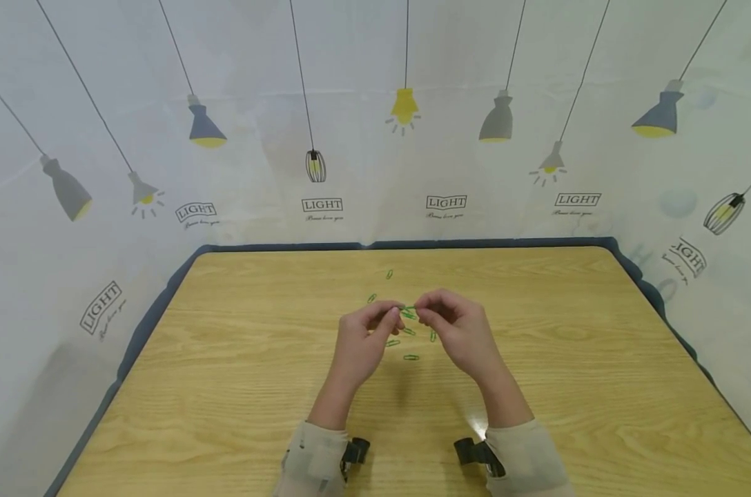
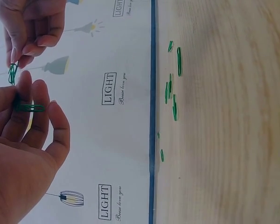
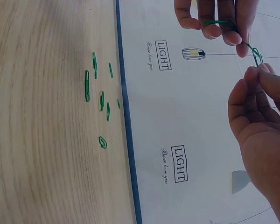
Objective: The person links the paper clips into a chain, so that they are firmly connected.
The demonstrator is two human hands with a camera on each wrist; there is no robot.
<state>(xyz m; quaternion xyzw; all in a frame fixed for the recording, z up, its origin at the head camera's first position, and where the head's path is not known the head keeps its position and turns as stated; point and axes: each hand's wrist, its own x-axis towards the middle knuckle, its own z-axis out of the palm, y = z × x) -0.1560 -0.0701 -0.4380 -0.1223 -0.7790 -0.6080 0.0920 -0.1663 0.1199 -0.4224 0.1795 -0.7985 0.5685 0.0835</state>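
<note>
Both hands are raised close together over the middle of the table. My left hand [image 1: 364, 342] pinches green wire paper clips between thumb and fingertips; one paper clip [image 2: 31, 108] sticks out across its fingers. Opposite it, my right hand [image 1: 465, 338] pinches a green paper clip [image 3: 257, 55] by its end. That clip spans the small gap between the two hands' fingertips and overlaps the wire at the left fingertips. Whether the clips are hooked together I cannot tell. Fingers hide part of the wire.
Several green paper clips lie scattered on the wooden table [image 1: 226, 386] beneath and beyond the hands, among them one clip [image 1: 411, 357] nearest me and one clip [image 1: 389, 274] farthest away. A white lamp-printed curtain [image 1: 363, 62] surrounds the table's back and sides.
</note>
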